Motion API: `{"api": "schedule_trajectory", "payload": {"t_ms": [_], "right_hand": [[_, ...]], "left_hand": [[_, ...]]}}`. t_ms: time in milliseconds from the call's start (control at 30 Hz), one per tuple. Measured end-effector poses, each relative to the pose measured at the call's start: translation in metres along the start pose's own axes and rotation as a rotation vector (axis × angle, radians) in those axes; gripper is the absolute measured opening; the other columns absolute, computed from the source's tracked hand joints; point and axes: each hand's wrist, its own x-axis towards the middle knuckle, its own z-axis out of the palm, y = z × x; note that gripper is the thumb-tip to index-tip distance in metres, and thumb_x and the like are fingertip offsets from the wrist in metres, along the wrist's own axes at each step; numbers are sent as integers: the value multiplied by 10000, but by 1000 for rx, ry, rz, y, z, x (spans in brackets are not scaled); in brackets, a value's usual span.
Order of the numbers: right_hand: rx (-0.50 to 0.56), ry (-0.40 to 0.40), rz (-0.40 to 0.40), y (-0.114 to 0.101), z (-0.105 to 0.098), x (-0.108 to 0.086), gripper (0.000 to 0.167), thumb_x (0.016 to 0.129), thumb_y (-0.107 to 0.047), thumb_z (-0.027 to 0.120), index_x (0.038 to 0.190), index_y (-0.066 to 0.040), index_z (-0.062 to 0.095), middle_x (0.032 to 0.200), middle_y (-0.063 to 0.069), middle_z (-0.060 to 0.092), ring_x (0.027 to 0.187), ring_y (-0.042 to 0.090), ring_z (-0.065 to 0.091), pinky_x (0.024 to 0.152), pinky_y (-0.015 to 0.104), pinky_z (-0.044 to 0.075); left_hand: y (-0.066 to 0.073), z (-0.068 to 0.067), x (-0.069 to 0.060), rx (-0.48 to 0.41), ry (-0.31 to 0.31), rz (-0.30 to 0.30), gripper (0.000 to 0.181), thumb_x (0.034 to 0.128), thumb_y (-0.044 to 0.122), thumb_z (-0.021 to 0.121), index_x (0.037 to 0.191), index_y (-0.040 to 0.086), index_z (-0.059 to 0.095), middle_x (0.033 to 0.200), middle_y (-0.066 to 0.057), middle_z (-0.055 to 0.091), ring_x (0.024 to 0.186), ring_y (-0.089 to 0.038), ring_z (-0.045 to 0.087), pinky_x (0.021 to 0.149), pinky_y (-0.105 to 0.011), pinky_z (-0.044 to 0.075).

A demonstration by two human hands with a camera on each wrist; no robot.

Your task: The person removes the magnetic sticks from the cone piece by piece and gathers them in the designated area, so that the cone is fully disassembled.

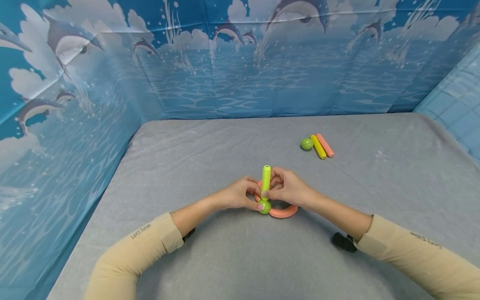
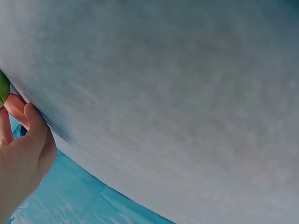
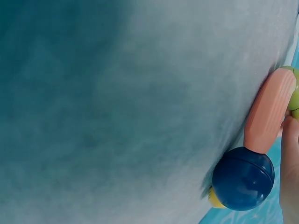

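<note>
Rod [image 1: 266, 177] upright on ball [image 1: 265, 208] over mid-table [image 1: 225, 254], right hand [image 1: 293, 189] pinching its lower end, left hand [image 1: 238, 194] gripping ball; probably light, stiff plastic, maybe slick, so best held low with ball steadied.

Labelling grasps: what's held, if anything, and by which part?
Right hand pinches the upright yellow-green rod near its lower end; left hand holds the green ball beneath, thumb on its left side.
</note>
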Motion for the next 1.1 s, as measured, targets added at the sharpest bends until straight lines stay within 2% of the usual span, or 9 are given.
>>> {"api": "schedule_trajectory", "payload": {"t_ms": [300,500,633,733,833,967,1100], "right_hand": [[-93,2,-63,-1,3,1,271,797,-8,719,983,29,524,860,124,631,795,243,656,689,284,533],[-284,5,-212,-4,5,2,247,778,-23,744,924,-26,544,844,55,636,780,154,639,682,247,526],[-354,17,-277,-6,7,1,249,765,-8,751,915,-56,558,852,35,639,791,140,631,687,245,522],[-339,11,-268,-6,6,1,248,764,-3,750,915,-52,559,853,39,644,794,145,634,693,249,523],[-312,15,-258,-6,3,1,243,774,4,739,923,-32,550,849,54,641,788,158,637,699,259,525],[-294,66,-249,-6,-5,3,250,771,26,731,935,-11,546,843,85,638,771,190,646,696,277,530],[-277,125,-181,-8,-16,3,262,776,-2,734,961,-7,548,856,106,644,771,214,652,678,290,530]], "left_hand": [[0,0,0,-8,-6,-11,159,773,42,756,894,-12,669,1145,-92,502,1158,-199,366,916,-288,396],[2,-1,0,13,-18,15,202,775,50,757,955,-10,687,1063,-55,586,1042,-143,413,897,-290,383],[1,-1,1,8,-38,37,206,779,44,751,962,-23,687,950,-51,670,955,-102,459,877,-274,389],[1,-2,2,15,-38,31,221,782,53,751,983,-14,691,939,-42,677,991,-100,443,897,-255,365],[2,-2,1,22,-28,2,224,780,60,755,985,-4,692,1038,-39,604,1063,-132,406,909,-257,377],[4,-2,-1,23,-13,-29,205,772,55,761,958,3,695,1150,-71,490,1143,-189,394,908,-277,414],[4,-1,-1,38,-1,-61,194,766,56,766,951,39,708,1195,-80,469,1151,-177,378,915,-274,400]]}}
